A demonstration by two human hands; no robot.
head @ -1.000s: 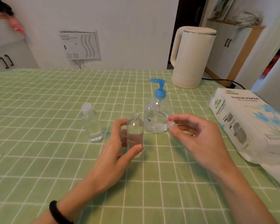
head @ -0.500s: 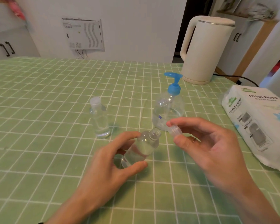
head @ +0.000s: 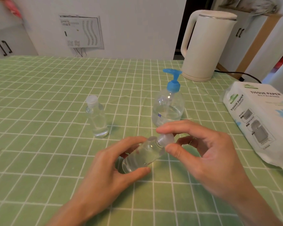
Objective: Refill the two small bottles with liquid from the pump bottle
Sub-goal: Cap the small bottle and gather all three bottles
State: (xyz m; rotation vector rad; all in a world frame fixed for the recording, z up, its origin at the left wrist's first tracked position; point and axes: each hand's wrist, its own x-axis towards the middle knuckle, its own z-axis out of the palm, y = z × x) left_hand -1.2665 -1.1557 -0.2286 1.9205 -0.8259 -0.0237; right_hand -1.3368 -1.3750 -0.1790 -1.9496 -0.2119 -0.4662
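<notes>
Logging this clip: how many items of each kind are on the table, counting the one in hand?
Small bottles: 2 (one held, one standing)
Pump bottle: 1
Kettle: 1
Tissue paper pack: 1
Total: 5

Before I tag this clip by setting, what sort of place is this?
Probably a home kitchen or dining corner: electric kettle and tissue paper pack on a green checked tablecloth, cupboards behind.

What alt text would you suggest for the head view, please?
A person's left hand holds a tilted small clear bottle while the right hand pinches its cap at the neck, over a green checked tablecloth. Behind stand a capped small bottle, a blue-topped pump bottle and a white kettle, with a tissue pack at right.
</notes>
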